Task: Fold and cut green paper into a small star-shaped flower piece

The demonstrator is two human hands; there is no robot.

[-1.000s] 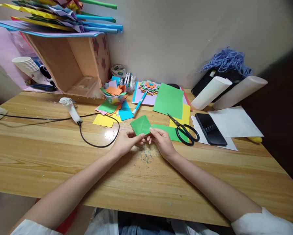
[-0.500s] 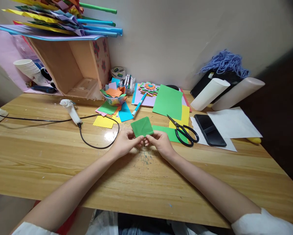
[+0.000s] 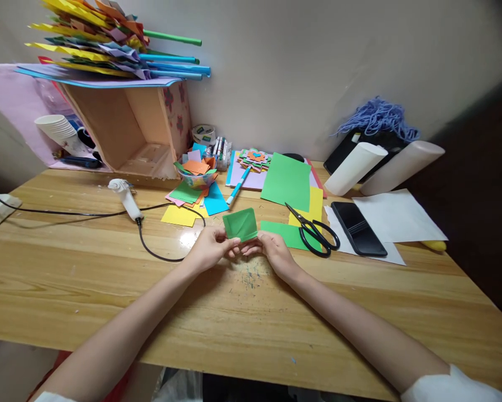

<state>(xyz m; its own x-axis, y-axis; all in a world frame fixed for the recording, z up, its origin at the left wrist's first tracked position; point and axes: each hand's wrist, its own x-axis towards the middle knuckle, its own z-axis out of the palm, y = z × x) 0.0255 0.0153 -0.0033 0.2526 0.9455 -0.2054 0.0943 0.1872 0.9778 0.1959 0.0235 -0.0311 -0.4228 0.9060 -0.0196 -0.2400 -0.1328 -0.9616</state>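
Between my hands, just above the table, is a small square of green paper [image 3: 240,223] with crease lines across it. My left hand [image 3: 211,247] pinches its lower left side between thumb and fingers. At its lower right corner my right hand [image 3: 275,252] grips the edge, where a narrow fold shows. To the right, black-handled scissors [image 3: 315,230] lie across yellow and green paper. A strip of green paper [image 3: 286,234] is beside my right hand. Small dark scraps [image 3: 251,276] are scattered on the wood below my hands.
A white glue gun [image 3: 125,200] with a black cord stands at left. Behind are a bowl of paper pieces [image 3: 197,177], a blue marker [image 3: 239,187], a green sheet [image 3: 286,180] and an open box [image 3: 120,123]. A phone [image 3: 358,229] and white rolls [image 3: 355,169] are at right.
My right hand has shifted slightly right along the green paper's lower edge, and the hands are a little farther apart. The paper has tilted, with its lower edge now folded. The view has tipped upward slightly.
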